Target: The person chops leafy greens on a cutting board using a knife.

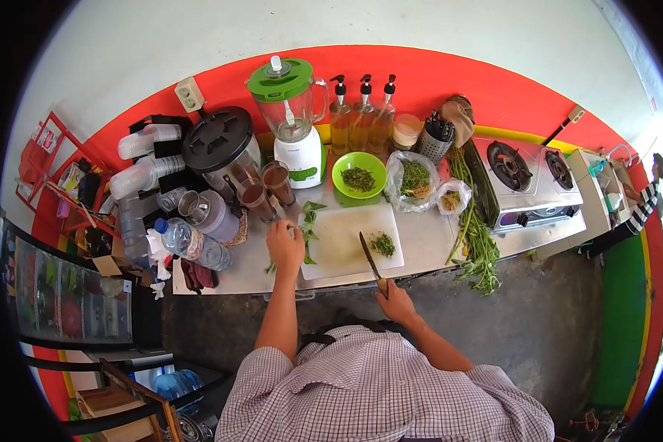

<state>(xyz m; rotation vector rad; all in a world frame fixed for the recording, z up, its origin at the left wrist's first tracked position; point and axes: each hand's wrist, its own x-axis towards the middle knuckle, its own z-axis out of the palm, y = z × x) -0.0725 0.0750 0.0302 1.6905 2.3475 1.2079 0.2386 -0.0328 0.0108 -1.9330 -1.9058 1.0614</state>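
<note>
My right hand [398,302] grips the handle of a knife [368,254], its blade slanting up over the white cutting board [339,258]. A small pile of chopped greens [382,244] lies on the board, right of the blade. My left hand [285,243] is at the board's left side, beside leafy stems [309,232] that lie along that edge; its fingers look bent together, and what they hold, if anything, is hidden. Behind the board stands a green bowl [359,175] with chopped greens in it.
A blender [291,110], pump bottles [362,121], brown cups [256,199] and bags of greens [412,180] stand behind the board. A water bottle [195,243] lies left. Long greens [475,228] hang over the edge near the stove [527,184]. Another person [637,210] is far right.
</note>
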